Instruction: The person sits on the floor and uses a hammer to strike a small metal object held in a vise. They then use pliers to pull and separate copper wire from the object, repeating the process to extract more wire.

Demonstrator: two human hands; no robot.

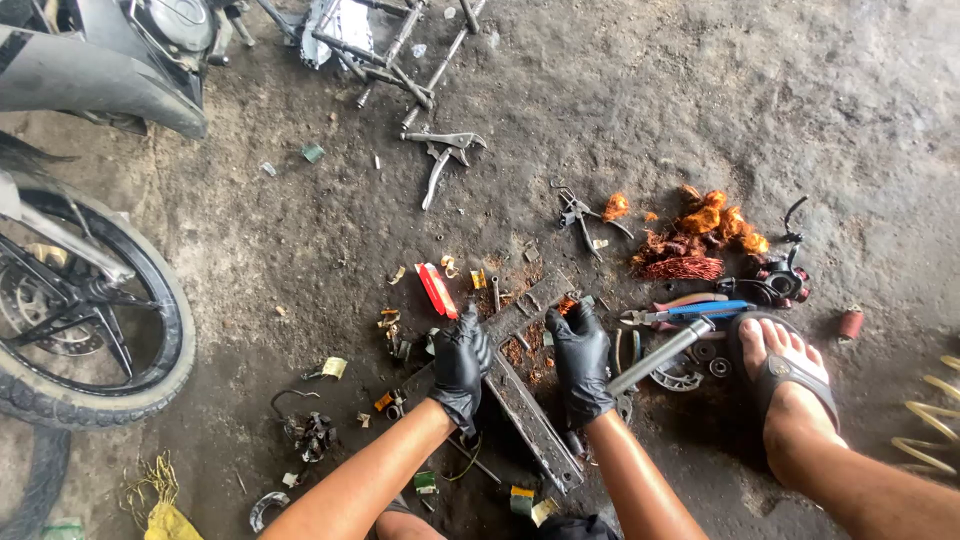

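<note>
Both my hands wear black gloves. My left hand [461,365] rests curled on the left side of a long flat metal bar [530,405] lying on the concrete floor. My right hand [581,357] is closed at the bar's upper part, fingertips pinching a small tuft of copper wire [567,305]. Loose copper bits [520,350] lie scattered on the bar between my hands. A hammer with a metal handle [660,355] lies just right of my right hand. My sandalled foot [790,385] stands beside it.
A motorcycle's front wheel [80,310] is at the left. Locking pliers [445,155] lie further up. Side cutters [580,215], a heap of copper wire [700,240], blue-handled pliers [690,312], a red flat item [437,290] and a yellow coil spring [930,420] surround the spot.
</note>
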